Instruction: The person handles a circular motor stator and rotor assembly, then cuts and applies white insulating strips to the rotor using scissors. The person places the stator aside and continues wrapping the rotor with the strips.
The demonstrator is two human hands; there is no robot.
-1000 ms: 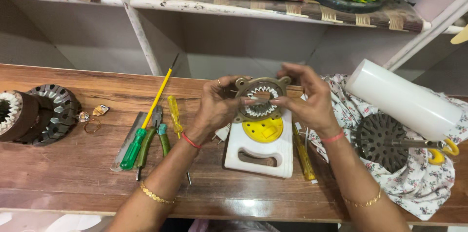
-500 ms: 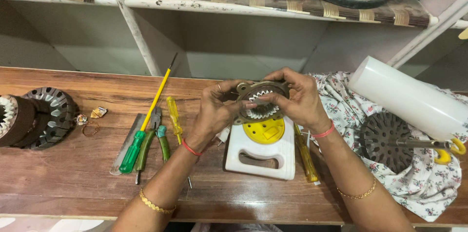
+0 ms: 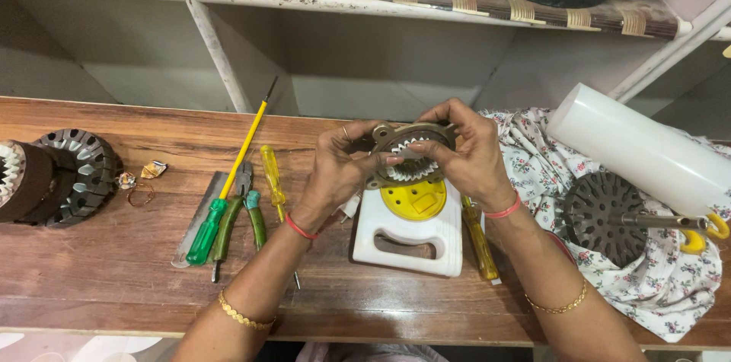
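Observation:
A round metal motor stator [image 3: 411, 155] with white slot liners is held up between both hands above a white stand with a yellow disc [image 3: 412, 219]. My left hand [image 3: 340, 166] grips its left rim, fingers curled round the edge. My right hand [image 3: 467, 153] grips the right rim, with fingertips pressing a white strip across the stator's middle. The stator's lower edge sits just over the yellow disc; I cannot tell whether they touch.
On the wooden bench lie a green-handled screwdriver [image 3: 222, 187], pliers [image 3: 242, 206], a yellow screwdriver [image 3: 272, 173] and a flat file [image 3: 196, 217]. Two stators [image 3: 53, 175] stand at far left. A white roll [image 3: 638, 147] and a rotor [image 3: 605, 217] rest on floral cloth [image 3: 670, 286].
Both hands with the stator have dropped slightly toward the stand. My right fingers have shifted onto the white strip across its middle.

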